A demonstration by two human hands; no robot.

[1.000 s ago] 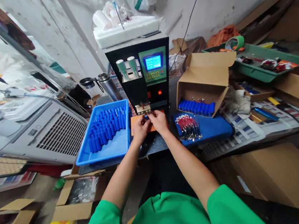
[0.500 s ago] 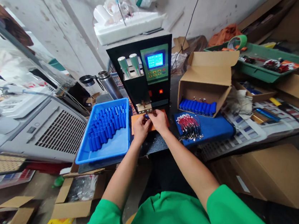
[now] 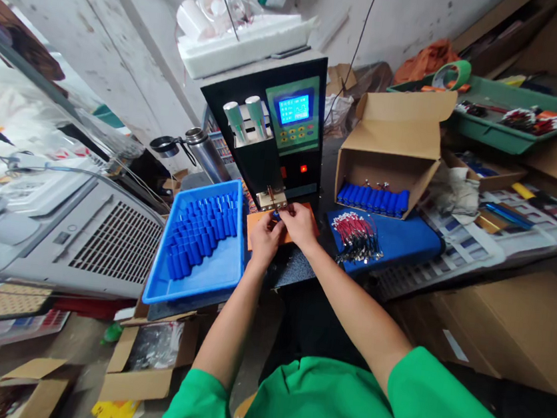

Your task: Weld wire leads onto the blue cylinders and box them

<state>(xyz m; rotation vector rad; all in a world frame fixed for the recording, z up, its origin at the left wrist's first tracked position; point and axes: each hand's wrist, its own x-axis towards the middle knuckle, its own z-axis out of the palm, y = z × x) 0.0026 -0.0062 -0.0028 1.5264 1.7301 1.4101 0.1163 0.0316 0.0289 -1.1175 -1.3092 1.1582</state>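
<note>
Both my hands meet at the foot of a black spot-welding machine, just under its thin electrode pins. A blue battery cell is pinched there, mostly covered by my fingers. My left hand closes on it from the left, above an orange board. From the right, my right hand is closed with its fingertips at the same cell; whether it also holds a wire lead is hidden. Left of them, a blue tray holds rows of blue battery cells.
An open cardboard box with a row of blue cells stands right of the machine. Red and black wire leads lie on a blue pad. A steel flask stands behind the tray; a green tray sits far right.
The view has shifted slightly, so the machine and boxes sit a little differently in the picture. My hands stay at the electrodes with the cell.
</note>
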